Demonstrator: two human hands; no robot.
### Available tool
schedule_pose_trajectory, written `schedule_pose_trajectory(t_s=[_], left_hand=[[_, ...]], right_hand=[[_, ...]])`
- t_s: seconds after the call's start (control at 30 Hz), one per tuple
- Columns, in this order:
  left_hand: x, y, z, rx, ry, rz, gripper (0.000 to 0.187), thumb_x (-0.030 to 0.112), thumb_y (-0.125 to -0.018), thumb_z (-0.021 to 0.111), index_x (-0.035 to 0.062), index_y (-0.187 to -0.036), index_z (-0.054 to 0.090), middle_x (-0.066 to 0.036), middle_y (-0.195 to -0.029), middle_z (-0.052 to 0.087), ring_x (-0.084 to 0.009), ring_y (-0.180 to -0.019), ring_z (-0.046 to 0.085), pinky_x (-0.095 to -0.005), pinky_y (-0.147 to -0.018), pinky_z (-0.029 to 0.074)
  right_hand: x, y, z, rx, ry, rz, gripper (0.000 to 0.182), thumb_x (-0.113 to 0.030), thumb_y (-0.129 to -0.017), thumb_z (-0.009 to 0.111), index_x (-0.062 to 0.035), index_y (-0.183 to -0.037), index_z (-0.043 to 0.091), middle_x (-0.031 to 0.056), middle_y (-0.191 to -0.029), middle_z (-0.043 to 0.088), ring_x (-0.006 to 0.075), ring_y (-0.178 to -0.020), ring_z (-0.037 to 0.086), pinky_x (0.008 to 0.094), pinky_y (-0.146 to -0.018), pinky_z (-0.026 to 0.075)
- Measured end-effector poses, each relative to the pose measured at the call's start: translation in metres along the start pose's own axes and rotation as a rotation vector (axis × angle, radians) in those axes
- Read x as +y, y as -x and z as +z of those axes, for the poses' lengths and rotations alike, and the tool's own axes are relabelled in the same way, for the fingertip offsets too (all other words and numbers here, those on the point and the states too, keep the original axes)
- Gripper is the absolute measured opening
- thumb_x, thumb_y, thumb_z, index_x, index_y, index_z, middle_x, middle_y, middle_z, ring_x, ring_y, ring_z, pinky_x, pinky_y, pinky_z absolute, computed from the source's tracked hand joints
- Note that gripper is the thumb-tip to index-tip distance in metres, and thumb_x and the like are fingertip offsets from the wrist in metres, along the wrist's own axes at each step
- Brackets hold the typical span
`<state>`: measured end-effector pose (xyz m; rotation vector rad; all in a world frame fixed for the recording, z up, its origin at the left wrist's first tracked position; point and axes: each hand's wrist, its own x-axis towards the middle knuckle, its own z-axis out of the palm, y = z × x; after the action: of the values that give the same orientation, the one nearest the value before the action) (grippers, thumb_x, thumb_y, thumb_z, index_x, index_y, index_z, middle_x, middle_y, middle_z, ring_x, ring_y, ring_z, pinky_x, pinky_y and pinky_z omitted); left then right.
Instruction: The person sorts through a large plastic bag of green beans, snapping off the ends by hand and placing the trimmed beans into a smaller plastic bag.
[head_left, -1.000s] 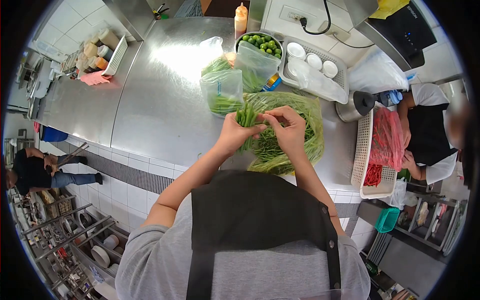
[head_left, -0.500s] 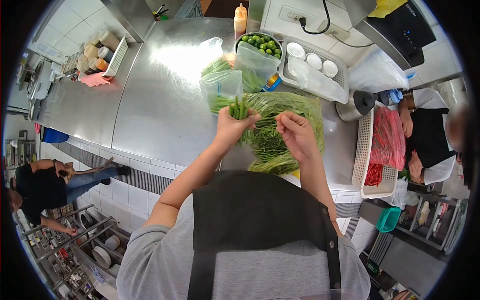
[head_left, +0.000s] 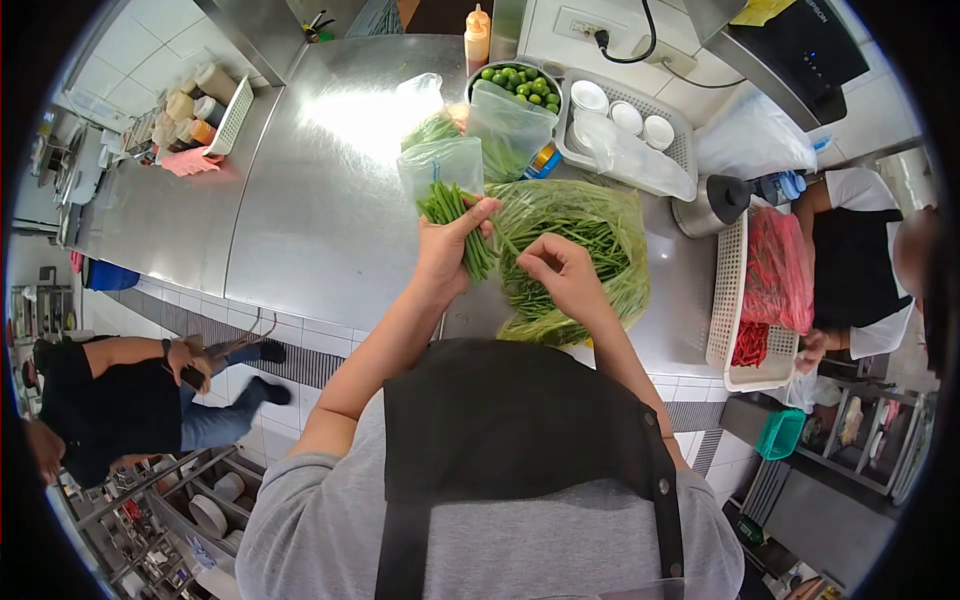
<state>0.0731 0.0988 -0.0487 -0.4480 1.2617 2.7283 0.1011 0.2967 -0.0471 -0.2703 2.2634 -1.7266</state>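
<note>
My left hand (head_left: 447, 248) is wrapped round a bunch of green beans (head_left: 452, 205), which stick out above and below the fist. To its right, my right hand (head_left: 566, 275) hovers over a large open clear plastic bag (head_left: 625, 215) full of loose green beans (head_left: 590, 238). Thumb and fingers of that hand are drawn together in a pinch; what is between them is too small to make out. Just beyond my left hand stands a smaller clear bag (head_left: 445, 160), with another bag of greens (head_left: 510, 125) beside it.
A bowl of limes (head_left: 520, 88), a sauce bottle (head_left: 478, 40) and a basket of white cups (head_left: 680, 125) stand at the back. A metal jug (head_left: 708, 210) and a basket with red chillies (head_left: 735, 290) are right, near a co-worker (head_left: 855, 260). Another person (head_left: 120, 395) is at left.
My left hand has tilted, showing more of the bean bunch. My right hand has moved left and down over the bag. The person at left has shifted; the co-worker's hands have moved.
</note>
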Motion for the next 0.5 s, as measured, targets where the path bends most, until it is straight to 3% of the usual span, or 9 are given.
schedule_pose_trajectory(t_s=[0.07, 0.13, 0.17, 0.2, 0.27, 0.33, 0.4, 0.43, 0.5], left_hand=[[0.002, -0.001, 0.001, 0.033, 0.006, 0.001, 0.018, 0.003, -0.088, 0.077, 0.0015, -0.100, 0.065, -0.011, -0.094, 0.073, -0.0108, -0.067, 0.063, -0.0240, -0.059, 0.052], [0.001, 0.001, 0.001, 0.070, 0.012, 0.001, 0.018, 0.003, -0.088, 0.077, 0.0016, -0.101, 0.065, -0.010, -0.094, 0.073, -0.0108, -0.069, 0.063, -0.0238, -0.060, 0.052], [-0.001, 0.002, 0.001, 0.075, 0.001, -0.019, 0.015, 0.004, -0.090, 0.075, 0.0029, -0.101, 0.065, -0.010, -0.096, 0.073, -0.0103, -0.071, 0.063, -0.0236, -0.062, 0.053], [-0.003, 0.003, 0.001, 0.078, -0.010, -0.040, 0.013, 0.005, -0.092, 0.073, 0.0042, -0.102, 0.065, -0.009, -0.097, 0.072, -0.0098, -0.073, 0.064, -0.0234, -0.063, 0.054], [-0.005, -0.001, -0.006, 0.080, 0.009, -0.034, 0.013, 0.007, -0.093, 0.073, 0.0047, -0.103, 0.065, -0.009, -0.097, 0.072, -0.0100, -0.074, 0.064, -0.0235, -0.063, 0.054], [-0.004, -0.006, -0.013, 0.080, 0.028, -0.030, 0.013, 0.009, -0.093, 0.073, 0.0052, -0.103, 0.065, -0.008, -0.096, 0.072, -0.0103, -0.074, 0.064, -0.0236, -0.063, 0.054], [-0.001, -0.007, -0.019, 0.069, 0.067, -0.032, 0.016, 0.013, -0.094, 0.074, 0.0028, -0.103, 0.067, -0.008, -0.095, 0.072, -0.0114, -0.074, 0.064, -0.0247, -0.063, 0.053], [0.003, -0.007, -0.022, 0.068, 0.040, -0.094, 0.017, 0.018, -0.095, 0.073, 0.0042, -0.102, 0.066, -0.007, -0.091, 0.071, -0.0129, -0.076, 0.065, -0.0259, -0.064, 0.054], [0.005, -0.008, -0.020, 0.073, 0.078, -0.129, 0.017, 0.019, -0.095, 0.073, 0.0050, -0.100, 0.065, -0.006, -0.089, 0.070, -0.0139, -0.077, 0.066, -0.0262, -0.065, 0.055]], right_hand=[[0.001, -0.001, 0.002, 0.076, 0.022, -0.040, 0.014, -0.012, -0.094, 0.070, -0.0008, -0.086, 0.068, 0.0003, -0.089, 0.065, 0.0100, -0.078, 0.059, 0.0260, -0.073, 0.047], [0.002, -0.003, 0.001, 0.241, -0.298, -0.051, 0.006, -0.005, -0.092, 0.070, -0.0010, -0.088, 0.068, 0.0002, -0.085, 0.066, 0.0087, -0.076, 0.059, 0.0241, -0.072, 0.046], [0.001, -0.005, -0.002, 0.250, -0.485, -0.149, 0.004, -0.003, -0.093, 0.069, -0.0012, -0.089, 0.069, 0.0003, -0.084, 0.067, 0.0081, -0.074, 0.058, 0.0238, -0.072, 0.046], [-0.006, -0.005, -0.005, 0.251, -0.484, -0.148, 0.004, -0.003, -0.093, 0.069, -0.0012, -0.089, 0.069, 0.0003, -0.084, 0.067, 0.0081, -0.074, 0.058, 0.0238, -0.072, 0.046], [-0.013, -0.007, -0.009, 0.350, -0.807, -0.159, 0.004, -0.001, -0.093, 0.067, -0.0009, -0.089, 0.068, 0.0013, -0.086, 0.068, 0.0083, -0.074, 0.058, 0.0247, -0.072, 0.047], [0.005, -0.011, -0.020, 0.392, -0.627, -0.161, 0.004, -0.001, -0.090, 0.071, -0.0012, -0.092, 0.068, 0.0029, -0.083, 0.067, 0.0095, -0.074, 0.059, 0.0253, -0.072, 0.048], [0.016, -0.011, -0.026, 0.344, 0.154, 0.024, 0.017, -0.002, -0.082, 0.076, -0.0014, -0.097, 0.069, 0.0067, -0.084, 0.064, 0.0144, -0.077, 0.061, 0.0284, -0.073, 0.050], [0.016, -0.010, -0.026, 0.267, 0.408, 0.015, 0.025, 0.000, -0.076, 0.077, -0.0024, -0.099, 0.069, 0.0100, -0.092, 0.061, 0.0228, -0.086, 0.063, 0.0330, -0.078, 0.051], [0.027, -0.009, -0.014, 0.237, 0.495, -0.055, 0.024, 0.001, -0.075, 0.076, -0.0013, -0.098, 0.068, 0.0107, -0.096, 0.060, 0.0268, -0.091, 0.062, 0.0350, -0.080, 0.051]])
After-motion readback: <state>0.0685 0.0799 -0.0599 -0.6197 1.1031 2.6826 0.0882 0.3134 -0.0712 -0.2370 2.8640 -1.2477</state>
